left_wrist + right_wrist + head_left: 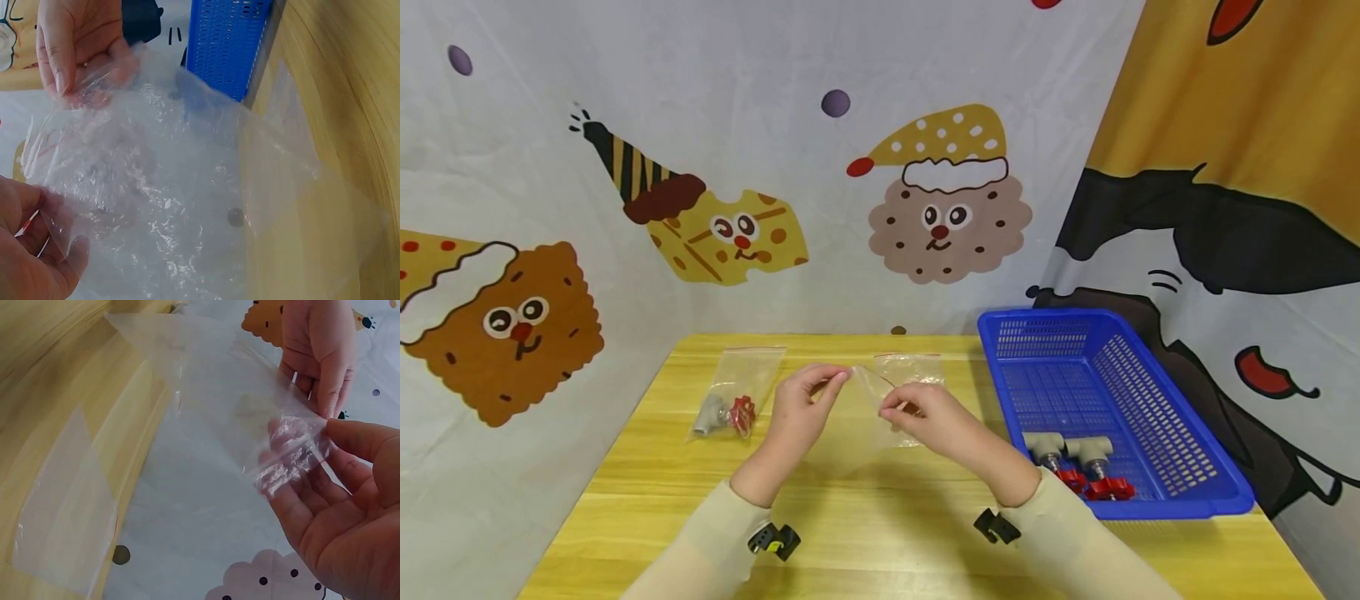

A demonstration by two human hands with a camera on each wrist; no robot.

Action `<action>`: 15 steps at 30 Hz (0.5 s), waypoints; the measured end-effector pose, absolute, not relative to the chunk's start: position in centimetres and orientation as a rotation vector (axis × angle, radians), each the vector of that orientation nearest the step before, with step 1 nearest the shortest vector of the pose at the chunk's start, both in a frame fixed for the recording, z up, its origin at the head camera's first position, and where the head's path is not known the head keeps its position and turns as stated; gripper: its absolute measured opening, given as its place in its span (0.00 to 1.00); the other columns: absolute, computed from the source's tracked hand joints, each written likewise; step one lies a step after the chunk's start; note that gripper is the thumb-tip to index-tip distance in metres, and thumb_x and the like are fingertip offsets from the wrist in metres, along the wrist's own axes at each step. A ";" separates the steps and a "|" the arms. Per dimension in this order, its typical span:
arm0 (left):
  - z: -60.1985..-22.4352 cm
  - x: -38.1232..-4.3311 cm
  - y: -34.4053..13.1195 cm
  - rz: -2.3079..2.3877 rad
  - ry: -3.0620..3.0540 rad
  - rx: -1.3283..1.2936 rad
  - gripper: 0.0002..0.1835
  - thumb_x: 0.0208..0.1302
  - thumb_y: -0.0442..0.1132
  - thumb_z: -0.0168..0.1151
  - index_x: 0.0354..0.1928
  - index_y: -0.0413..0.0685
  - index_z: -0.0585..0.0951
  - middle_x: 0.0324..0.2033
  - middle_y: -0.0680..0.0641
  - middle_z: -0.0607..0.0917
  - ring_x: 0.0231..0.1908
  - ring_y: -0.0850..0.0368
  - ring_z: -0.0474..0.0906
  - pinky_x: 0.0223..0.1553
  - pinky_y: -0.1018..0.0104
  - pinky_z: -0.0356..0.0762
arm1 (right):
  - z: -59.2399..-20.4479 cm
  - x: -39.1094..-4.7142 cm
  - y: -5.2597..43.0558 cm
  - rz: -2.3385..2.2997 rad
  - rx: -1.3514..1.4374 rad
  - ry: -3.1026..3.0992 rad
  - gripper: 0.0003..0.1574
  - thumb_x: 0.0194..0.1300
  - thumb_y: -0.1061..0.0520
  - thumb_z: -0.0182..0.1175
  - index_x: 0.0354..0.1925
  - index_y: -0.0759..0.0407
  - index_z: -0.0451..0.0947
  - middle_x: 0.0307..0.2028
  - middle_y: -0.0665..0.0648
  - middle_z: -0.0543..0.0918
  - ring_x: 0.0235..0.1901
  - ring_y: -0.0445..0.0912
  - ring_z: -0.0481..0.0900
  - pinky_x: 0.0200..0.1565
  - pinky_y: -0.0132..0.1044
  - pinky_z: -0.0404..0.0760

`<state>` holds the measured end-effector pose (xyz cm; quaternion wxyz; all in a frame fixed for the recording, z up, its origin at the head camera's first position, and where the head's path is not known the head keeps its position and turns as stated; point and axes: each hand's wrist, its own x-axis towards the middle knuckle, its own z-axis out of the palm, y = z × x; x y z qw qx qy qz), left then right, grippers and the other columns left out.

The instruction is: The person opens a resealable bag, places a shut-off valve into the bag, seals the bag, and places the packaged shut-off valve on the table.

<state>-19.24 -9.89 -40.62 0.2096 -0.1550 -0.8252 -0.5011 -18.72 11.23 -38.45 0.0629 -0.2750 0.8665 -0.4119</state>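
A clear plastic zip bag [169, 187] hangs between the two hands above the table, with nothing visible inside it. My left hand [801, 404] pinches one top corner between thumb and fingers. At the other side of the mouth, my right hand [932, 417] grips the film, its fingers showing through the plastic in the right wrist view. Behind the right hand, a second clear bag [917, 367] lies flat on the table. To the left of the left hand, a filled zip bag [748, 367] holds a grey valve with a red handwheel [742, 414].
A blue plastic basket [1157, 400] with slotted walls stands at the right of the wooden table [647, 500]. Two grey valves [1097, 454] with red handwheels lie in its near end. Behind the table hangs a cloth [820, 292] printed with cartoon biscuits and cheese.
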 end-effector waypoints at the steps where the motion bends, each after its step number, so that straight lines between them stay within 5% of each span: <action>1: -40.6 -19.2 -9.9 -1.387 -2.295 -0.428 0.08 0.65 0.40 0.60 0.38 0.47 0.86 0.36 0.51 0.87 0.39 0.60 0.83 0.46 0.68 0.80 | -38.5 -18.8 11.3 -1.240 -0.816 2.603 0.07 0.66 0.56 0.59 0.39 0.57 0.82 0.33 0.49 0.83 0.33 0.41 0.81 0.36 0.31 0.81; 5: -40.7 -19.2 -9.8 -1.401 -2.312 -0.425 0.08 0.65 0.39 0.60 0.38 0.46 0.86 0.36 0.50 0.87 0.39 0.58 0.82 0.46 0.65 0.81 | -38.4 -18.8 11.4 -1.209 -0.791 2.542 0.08 0.66 0.54 0.60 0.35 0.55 0.83 0.44 0.54 0.84 0.48 0.49 0.80 0.47 0.42 0.81; 9: -40.9 -19.1 -9.7 -1.426 -2.369 -0.448 0.09 0.65 0.39 0.60 0.40 0.44 0.86 0.38 0.48 0.86 0.41 0.56 0.82 0.46 0.60 0.81 | -38.1 -18.7 11.5 -1.160 -0.825 2.507 0.08 0.65 0.51 0.60 0.31 0.51 0.83 0.61 0.58 0.74 0.67 0.58 0.62 0.61 0.57 0.69; 11: -40.9 -19.1 -9.7 -1.422 -2.395 -0.449 0.09 0.66 0.40 0.59 0.40 0.44 0.85 0.39 0.48 0.86 0.42 0.56 0.82 0.47 0.60 0.81 | -38.0 -18.6 11.5 -1.150 -0.853 2.493 0.09 0.66 0.52 0.60 0.32 0.52 0.82 0.62 0.58 0.73 0.68 0.59 0.60 0.61 0.59 0.67; 15: -40.9 -19.2 -9.7 -1.436 -2.401 -0.426 0.09 0.66 0.41 0.59 0.41 0.47 0.85 0.39 0.49 0.86 0.42 0.57 0.82 0.47 0.62 0.81 | -38.0 -18.4 11.5 -1.196 -0.894 2.455 0.08 0.67 0.55 0.58 0.37 0.57 0.83 0.50 0.56 0.82 0.54 0.52 0.76 0.52 0.47 0.78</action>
